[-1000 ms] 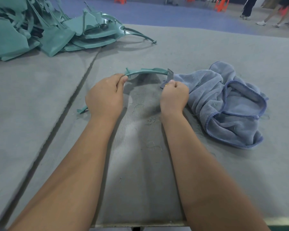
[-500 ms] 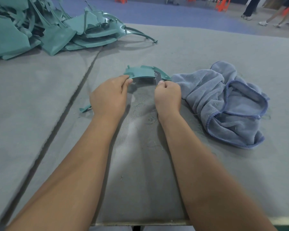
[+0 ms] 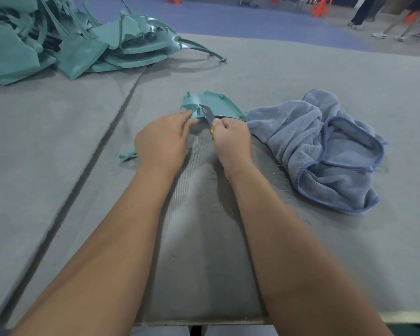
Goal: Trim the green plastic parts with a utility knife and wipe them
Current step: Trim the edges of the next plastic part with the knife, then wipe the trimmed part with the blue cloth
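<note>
A curved green plastic part (image 3: 216, 105) with small pegs lies tilted at the middle of the grey table. My left hand (image 3: 163, 141) pinches its near left edge. My right hand (image 3: 232, 139) grips a utility knife (image 3: 208, 116) with a yellow handle; the dark blade lies against the part's near edge, close to my left fingertips. A thin green offcut (image 3: 127, 156) lies on the table just left of my left hand.
A big heap of green plastic parts (image 3: 58, 37) fills the far left of the table. A crumpled blue towel (image 3: 325, 146) lies right of my hands. A seam (image 3: 102, 144) runs along the grey table cover. People's legs and orange stools stand far behind.
The part has turned from edge-on to showing its broad pegged face. My right hand has moved left along its edge with the knife, ending close to my left hand.
</note>
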{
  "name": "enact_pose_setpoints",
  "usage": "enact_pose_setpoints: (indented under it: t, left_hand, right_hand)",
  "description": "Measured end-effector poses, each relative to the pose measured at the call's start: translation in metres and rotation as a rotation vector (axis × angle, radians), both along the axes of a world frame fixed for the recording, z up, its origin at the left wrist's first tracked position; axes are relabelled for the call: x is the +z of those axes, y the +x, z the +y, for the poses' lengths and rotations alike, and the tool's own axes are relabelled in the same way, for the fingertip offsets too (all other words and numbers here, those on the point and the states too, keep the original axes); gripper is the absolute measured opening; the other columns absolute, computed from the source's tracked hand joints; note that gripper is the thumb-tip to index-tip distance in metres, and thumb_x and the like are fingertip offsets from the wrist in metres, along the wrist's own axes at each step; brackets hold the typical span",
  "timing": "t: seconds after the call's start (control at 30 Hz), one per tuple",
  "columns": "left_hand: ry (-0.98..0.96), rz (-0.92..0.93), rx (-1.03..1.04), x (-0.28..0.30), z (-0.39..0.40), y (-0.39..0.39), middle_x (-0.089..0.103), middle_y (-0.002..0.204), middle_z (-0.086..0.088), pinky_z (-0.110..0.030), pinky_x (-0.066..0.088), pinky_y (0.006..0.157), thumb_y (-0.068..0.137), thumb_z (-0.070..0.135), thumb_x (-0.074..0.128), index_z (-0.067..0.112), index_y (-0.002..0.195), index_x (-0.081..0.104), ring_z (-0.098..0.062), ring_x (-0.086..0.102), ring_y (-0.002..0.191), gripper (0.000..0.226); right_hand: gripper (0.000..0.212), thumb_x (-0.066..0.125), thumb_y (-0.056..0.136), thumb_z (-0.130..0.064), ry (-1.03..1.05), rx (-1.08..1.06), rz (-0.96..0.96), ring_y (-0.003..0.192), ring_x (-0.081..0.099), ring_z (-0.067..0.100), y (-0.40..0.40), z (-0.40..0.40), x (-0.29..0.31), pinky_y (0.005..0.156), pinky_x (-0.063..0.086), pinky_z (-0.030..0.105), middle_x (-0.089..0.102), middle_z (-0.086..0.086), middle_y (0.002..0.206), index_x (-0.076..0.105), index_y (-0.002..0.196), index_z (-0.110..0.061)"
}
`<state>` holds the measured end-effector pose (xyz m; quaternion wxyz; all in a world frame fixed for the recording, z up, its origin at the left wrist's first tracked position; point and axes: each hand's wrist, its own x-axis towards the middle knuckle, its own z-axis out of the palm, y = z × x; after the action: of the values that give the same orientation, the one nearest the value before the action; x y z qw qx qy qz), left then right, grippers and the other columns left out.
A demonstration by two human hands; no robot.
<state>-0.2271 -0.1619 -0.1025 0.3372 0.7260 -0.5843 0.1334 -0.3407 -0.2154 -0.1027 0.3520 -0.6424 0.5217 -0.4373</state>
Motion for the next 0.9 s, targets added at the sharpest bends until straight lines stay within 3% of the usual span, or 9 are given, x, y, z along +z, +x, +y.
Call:
enact_pose_setpoints:
  t: [0.2,0.3,0.37,0.43,0.5,0.57,0.67,0.77,0.9]
  left_hand:
    - [-0.057,0.074,0.033,0.003,0.002,0.0,0.071,0.094,-0.006,-0.033,0.038,0.057,0.101,0.041,0.042,0.02,0.107,0.069,-0.028,0.062,0.083,0.035]
    - [-0.067,0.063,0.118,0.009,0.003,0.008,0.066,0.084,-0.009,-0.032,0.026,0.05,0.104,0.038,0.036,0.015,0.102,0.067,-0.027,0.05,0.067,0.038]
    - [-0.096,0.095,0.191,0.016,0.004,0.017,0.063,0.08,-0.011,-0.034,0.024,0.052,0.104,0.035,0.034,0.012,0.099,0.064,-0.027,0.045,0.065,0.038]
    - [-0.131,0.199,0.231,0.025,0.005,0.025,0.065,0.082,-0.011,-0.039,0.037,0.058,0.104,0.032,0.034,0.012,0.102,0.063,-0.032,0.054,0.07,0.035]
    - [-0.171,0.383,0.213,0.033,0.006,0.028,0.067,0.08,-0.004,-0.041,0.048,0.064,0.103,0.031,0.035,0.016,0.097,0.062,-0.029,0.062,0.07,0.031]
    - [-0.21,0.644,0.14,0.037,0.006,0.029,0.065,0.073,0.004,-0.034,0.051,0.059,0.102,0.028,0.035,0.022,0.09,0.06,-0.019,0.064,0.056,0.028]
    - [-0.18,1.033,0.024,0.039,0.006,0.03,0.065,0.069,0.004,-0.024,0.049,0.049,0.103,0.022,0.037,0.027,0.09,0.059,-0.009,0.057,0.042,0.026]
    - [-0.047,1.307,-0.104,0.035,0.006,0.023,0.064,0.069,-0.003,-0.017,0.045,0.042,0.104,0.017,0.039,0.013,0.102,0.057,-0.006,0.054,0.04,0.019]
    - [0.049,1.506,-0.197,0.03,0.005,0.004,0.062,0.054,0.0,-0.014,0.044,0.039,0.104,0.014,0.041,0.012,0.09,0.055,-0.004,0.052,0.038,0.02]
  right_hand:
    - [0.05,0.048,0.09,-0.015,0.007,-0.074,-0.249,0.057,0.03,0.02,-0.003,0.004,0.005,0.055,0.026,0.036,0.029,-0.01,0.045,0.032,0.044,-0.022]
    - [0.043,0.046,0.094,-0.014,0.04,-0.209,-0.445,0.058,0.036,0.023,-0.005,0.005,0.012,0.055,0.031,0.038,0.036,-0.006,0.049,0.035,0.053,-0.023]
    - [0.034,0.045,0.094,-0.016,0.011,-0.286,-0.326,0.059,0.045,0.024,-0.01,0.003,0.014,0.06,0.039,0.034,0.046,-0.003,0.055,0.041,0.06,-0.02]
    - [0.033,0.046,0.093,-0.017,-0.033,-0.301,-0.1,0.056,0.044,0.017,-0.016,0.003,0.014,0.052,0.034,0.02,0.048,-0.005,0.057,0.042,0.06,-0.017]
    - [0.031,0.046,0.091,-0.018,-0.064,-0.238,0.148,0.06,0.045,0.02,-0.017,0.005,0.014,0.051,0.032,0.025,0.052,-0.001,0.062,0.047,0.061,-0.014]
    - [0.021,0.046,0.092,-0.02,-0.075,-0.148,0.312,0.08,0.055,0.026,-0.015,0.009,0.014,0.064,0.041,0.033,0.063,0.007,0.087,0.064,0.083,-0.011]
    - [0.031,0.046,0.094,-0.02,-0.171,-0.139,0.368,0.109,0.052,0.028,-0.016,0.01,0.017,0.091,0.04,0.039,0.057,0.01,0.119,0.059,0.121,-0.012]
    - [0.029,0.045,0.093,-0.022,-0.328,-0.276,0.483,0.11,0.048,0.029,-0.027,0.007,0.024,0.09,0.035,0.038,0.058,0.006,0.117,0.063,0.116,-0.018]
    - [0.029,0.049,0.086,-0.022,-0.328,-0.591,0.434,0.116,0.042,0.027,-0.05,0.0,0.033,0.092,0.024,0.034,0.052,0.004,0.121,0.066,0.11,-0.022]
